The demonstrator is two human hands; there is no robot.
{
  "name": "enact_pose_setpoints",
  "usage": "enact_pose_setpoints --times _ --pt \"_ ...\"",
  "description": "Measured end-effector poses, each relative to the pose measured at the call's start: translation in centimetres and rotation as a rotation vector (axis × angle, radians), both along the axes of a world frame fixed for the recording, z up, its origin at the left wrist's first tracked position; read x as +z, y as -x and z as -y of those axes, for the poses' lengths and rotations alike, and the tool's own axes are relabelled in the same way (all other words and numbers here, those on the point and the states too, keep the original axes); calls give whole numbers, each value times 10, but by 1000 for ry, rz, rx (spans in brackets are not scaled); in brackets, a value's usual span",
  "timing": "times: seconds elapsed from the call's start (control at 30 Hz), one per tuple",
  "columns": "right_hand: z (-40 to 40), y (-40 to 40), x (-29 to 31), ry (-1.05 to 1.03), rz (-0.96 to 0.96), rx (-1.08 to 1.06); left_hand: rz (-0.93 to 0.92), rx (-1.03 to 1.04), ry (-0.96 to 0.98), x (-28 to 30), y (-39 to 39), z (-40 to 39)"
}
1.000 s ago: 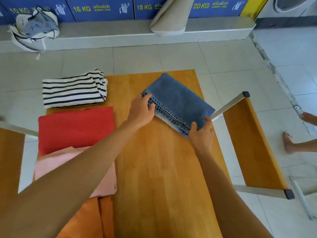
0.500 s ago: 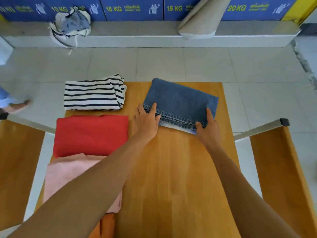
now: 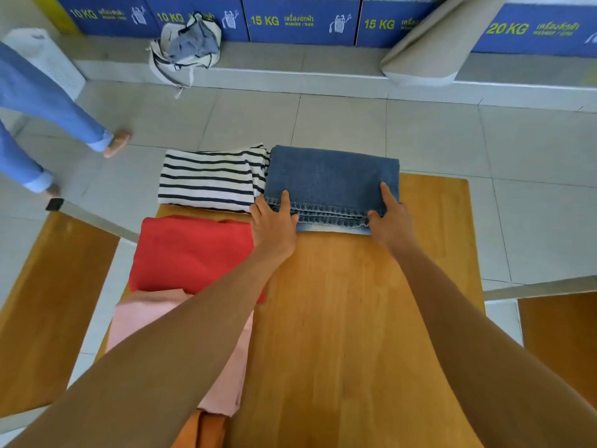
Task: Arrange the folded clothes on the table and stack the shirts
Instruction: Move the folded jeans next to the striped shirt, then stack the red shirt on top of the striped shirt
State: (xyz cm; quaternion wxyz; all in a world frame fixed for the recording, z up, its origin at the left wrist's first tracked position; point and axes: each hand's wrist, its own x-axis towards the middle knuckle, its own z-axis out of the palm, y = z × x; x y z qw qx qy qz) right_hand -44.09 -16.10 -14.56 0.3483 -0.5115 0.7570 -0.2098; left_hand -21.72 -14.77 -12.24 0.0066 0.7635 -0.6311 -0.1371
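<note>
Since the earlier frames, the folded blue denim jeans [image 3: 332, 182] have been pushed to the far edge of the wooden desk [image 3: 349, 318] and squared up, so their left side now touches the folded black-and-white striped shirt [image 3: 210, 179]. Both garments overhang the desk's far edge. The left hand [image 3: 273, 226] rests at the jeans' near left corner, fingers [image 3: 285, 202] laid flat on top of the denim and thumb against the hem. The right hand [image 3: 392, 221] holds the near right corner, fingers on top and thumb tucked at the stacked hems, a loose pinch rather than a full grip.

Nearer along the desk's left side lie a folded red shirt [image 3: 190, 253], then a folded pale pink garment [image 3: 155, 315] partly under the left forearm, then an orange garment [image 3: 200, 431] at the bottom edge. Wooden benches [image 3: 48, 302] flank the desk. On the tiled floor beyond, a person in blue trousers [image 3: 38, 101] stands at left, and a grey and cream backpack [image 3: 185, 50] leans against blue washer panels.
</note>
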Motion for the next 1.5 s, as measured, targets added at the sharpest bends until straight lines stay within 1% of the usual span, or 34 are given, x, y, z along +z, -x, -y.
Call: enact_pose_setpoints --times 0.17,0.3,0.4,0.5,0.63,0.73,0.8,1.0,1.13,1.33,1.5 --pt "-3 -2 2 7 9 -28 -1 3 7 1 -1 -2" --pt "-8 2 8 16 -14 -4 -70 21 -72 11 -5 1" --pt "-17 8 19 35 33 -19 -113 2 -125 24 -17 3" --pt "-30 11 31 70 59 -79 -122 -21 -83 36 -32 -3" --pt "-53 -2 45 136 67 -170 -133 12 -34 51 -54 -18" --pt "-69 -26 58 204 47 -236 -145 35 -14 61 -72 -34" --pt "-78 -48 67 238 53 -238 -165 50 -2 66 -88 -43" --pt "-95 -129 87 297 77 -98 -204 91 9 81 -143 -68" --pt "-105 -180 95 307 81 -68 -237 72 19 85 -193 -82" --pt "-124 -236 97 318 73 -75 -281 189 -47 84 -257 -97" --pt "-135 -260 98 262 37 -104 -340 182 -113 75 -279 -101"
